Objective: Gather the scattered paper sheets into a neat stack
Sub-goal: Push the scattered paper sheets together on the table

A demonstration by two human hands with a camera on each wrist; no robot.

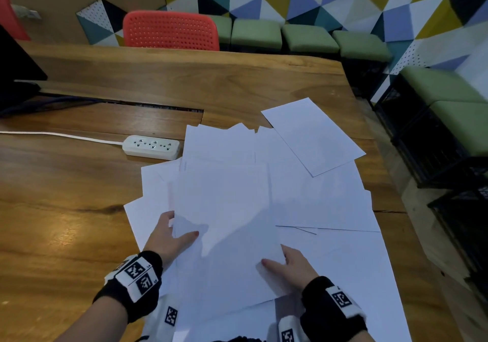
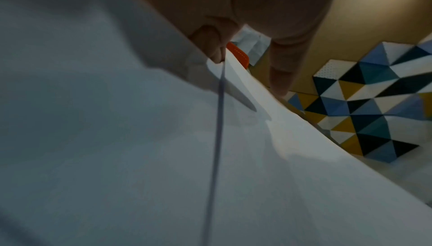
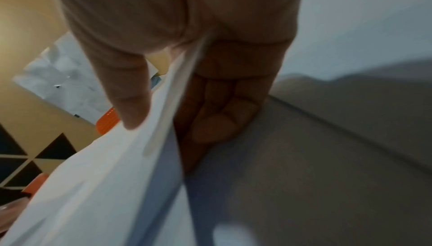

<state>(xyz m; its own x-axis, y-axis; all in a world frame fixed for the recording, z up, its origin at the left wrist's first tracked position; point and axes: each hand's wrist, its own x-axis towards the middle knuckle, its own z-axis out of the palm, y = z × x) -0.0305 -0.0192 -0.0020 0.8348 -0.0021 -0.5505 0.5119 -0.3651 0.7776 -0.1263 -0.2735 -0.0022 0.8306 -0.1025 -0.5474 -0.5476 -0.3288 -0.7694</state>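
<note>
Black wristbands (image 1: 137,286) on both wrists (white square-code tags).

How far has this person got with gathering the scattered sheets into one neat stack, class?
Early stage. Done: a few sheets are collected into a loose bunch. In hand: the left hand and right hand pinch that bunch at its two sides, thumbs on top. Left: many sheets remain fanned across the table, including an angled far sheet near the right edge; nothing is squared up yet.
</note>
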